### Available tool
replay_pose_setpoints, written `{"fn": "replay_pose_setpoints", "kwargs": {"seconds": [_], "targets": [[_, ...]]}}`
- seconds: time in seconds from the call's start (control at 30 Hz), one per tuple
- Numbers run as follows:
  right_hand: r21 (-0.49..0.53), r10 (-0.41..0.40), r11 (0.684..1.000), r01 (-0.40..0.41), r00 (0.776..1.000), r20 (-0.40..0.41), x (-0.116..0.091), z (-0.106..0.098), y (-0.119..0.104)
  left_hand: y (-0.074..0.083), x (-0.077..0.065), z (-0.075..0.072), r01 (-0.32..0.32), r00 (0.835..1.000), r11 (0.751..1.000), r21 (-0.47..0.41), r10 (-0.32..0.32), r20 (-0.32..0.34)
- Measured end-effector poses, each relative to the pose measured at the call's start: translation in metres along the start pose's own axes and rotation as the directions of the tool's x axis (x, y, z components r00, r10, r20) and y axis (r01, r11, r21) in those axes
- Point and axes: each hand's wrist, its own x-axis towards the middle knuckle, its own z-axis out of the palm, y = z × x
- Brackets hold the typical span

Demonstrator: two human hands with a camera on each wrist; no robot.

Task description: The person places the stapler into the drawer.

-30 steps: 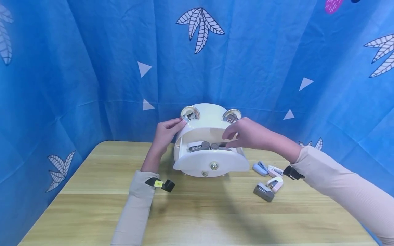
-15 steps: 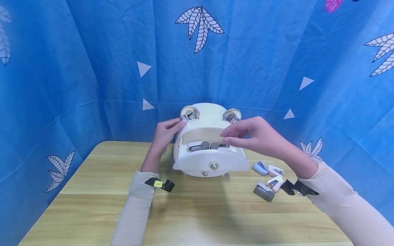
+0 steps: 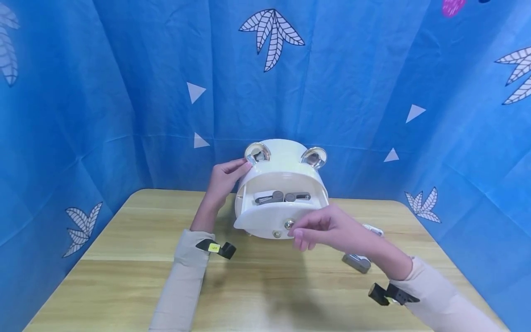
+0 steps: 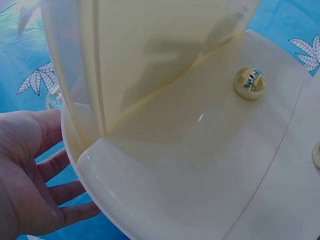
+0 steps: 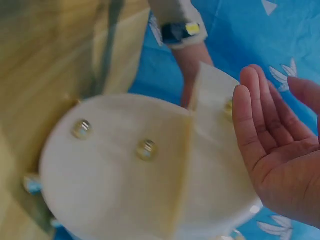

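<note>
A white round-fronted desktop organizer [image 3: 284, 154] with gold ear shapes stands at the back of the table, its upper drawer [image 3: 257, 216] pulled out. Two grey-and-white staplers, a left one [image 3: 268, 198] and a right one [image 3: 297, 197], lie inside. My left hand [image 3: 221, 182] rests its fingers against the organizer's left side; in the left wrist view those fingers [image 4: 70, 192] are spread and loosely bent. Before the drawer front, near its gold knob [image 3: 289, 224], hovers my right hand [image 3: 327, 228], holding nothing. In the right wrist view the fingers [image 5: 245, 120] look extended; whether they touch the knob cannot be told.
On the wooden table [image 3: 137, 258], right of the organizer, a grey stapler [image 3: 356, 263] and a white one [image 3: 373, 229] show past my right forearm, which hides others. A blue curtain [image 3: 166, 92] hangs close behind and at both sides.
My right hand has moved from above the drawer's right stapler, with fingers spreading, down to the front of the drawer near the knob. The left hand and organizer have stayed put.
</note>
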Motion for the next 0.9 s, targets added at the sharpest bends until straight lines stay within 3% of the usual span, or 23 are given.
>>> {"fn": "replay_pose_setpoints", "kwargs": {"seconds": [0.17,0.3,0.53,0.67,0.9], "targets": [[0.083,0.067,0.994,-0.068,0.998,0.020,-0.001,0.018,0.020,0.000,0.001,0.002,0.006,1.000,1.000,0.000,-0.006,0.009],[0.165,0.046,0.985,-0.045,0.999,-0.002,0.001,0.030,0.033,0.001,0.001,0.002,0.007,1.000,1.000,0.002,-0.007,0.008],[0.359,0.178,0.923,-0.139,0.981,-0.078,0.008,0.040,0.038,0.002,0.000,0.002,0.013,1.000,1.000,0.003,-0.013,-0.001],[0.391,0.217,0.906,-0.162,0.971,-0.100,0.009,0.041,0.037,0.002,0.000,0.002,0.012,1.000,1.000,0.000,-0.012,-0.001],[0.400,0.215,0.904,-0.148,0.968,-0.128,0.010,0.044,0.034,-0.001,0.000,0.000,0.008,1.000,1.000,0.002,-0.008,-0.002]]}}
